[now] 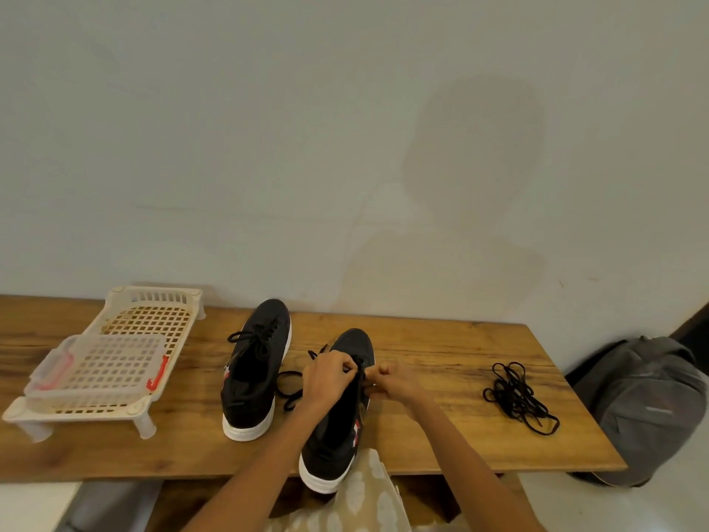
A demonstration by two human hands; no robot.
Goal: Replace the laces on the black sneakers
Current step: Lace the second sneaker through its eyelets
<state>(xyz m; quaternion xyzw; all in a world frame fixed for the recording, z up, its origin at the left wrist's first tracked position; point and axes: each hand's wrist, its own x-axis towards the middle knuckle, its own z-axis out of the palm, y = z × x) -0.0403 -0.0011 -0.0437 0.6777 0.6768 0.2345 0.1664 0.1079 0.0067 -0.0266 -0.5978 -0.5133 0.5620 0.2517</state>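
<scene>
Two black sneakers with white soles stand on a wooden table (441, 447). The left sneaker (255, 374) is laced and tied in a bow. The right sneaker (337, 428) sits at the table's front edge, heel overhanging toward me. My left hand (326, 378) and my right hand (391, 382) meet over its lacing area, each pinching a strand of its black lace (360, 372). A loose end of that lace (287, 385) trails on the table between the shoes. A bundle of spare black laces (518, 397) lies to the right.
A cream plastic rack (153, 301) holding a clear lidded box with red clips (99, 370) stands at the left. A grey backpack (644, 408) leans by the table's right end. A pale wall rises directly behind the table.
</scene>
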